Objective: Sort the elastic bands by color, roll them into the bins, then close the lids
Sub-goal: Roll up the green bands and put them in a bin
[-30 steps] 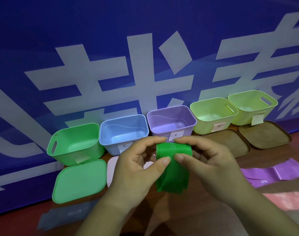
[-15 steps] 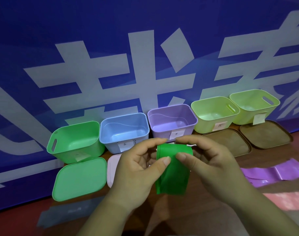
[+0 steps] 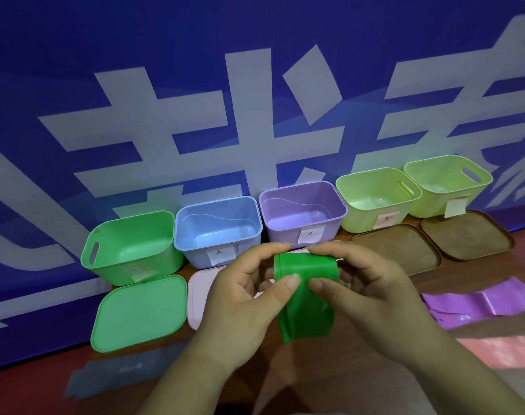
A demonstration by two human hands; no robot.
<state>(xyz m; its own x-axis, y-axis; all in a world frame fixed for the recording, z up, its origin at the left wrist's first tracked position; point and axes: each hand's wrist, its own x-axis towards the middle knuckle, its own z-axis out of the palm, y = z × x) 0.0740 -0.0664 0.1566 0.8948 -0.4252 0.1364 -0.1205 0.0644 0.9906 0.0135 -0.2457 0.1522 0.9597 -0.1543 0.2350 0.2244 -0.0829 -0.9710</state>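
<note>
Green elastic band, partly rolled (tail hanging), before five open bins.

Rear wall: blue banner bearing large pale-grey characters. Below it, a brown wooden worktop with a reddish edge. Lighting is dim.

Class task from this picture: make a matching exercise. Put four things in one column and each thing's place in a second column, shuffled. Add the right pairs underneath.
Things
1. green band
2. green lid
3. purple band
4. purple bin

Places
a. lies on the table, right of the right hand
b. pinched between the left hand and the right hand
c. stands between the blue bin and a yellow-green bin
d. lies flat in front of the green bin

Pairs: 1-b, 2-d, 3-a, 4-c
</note>
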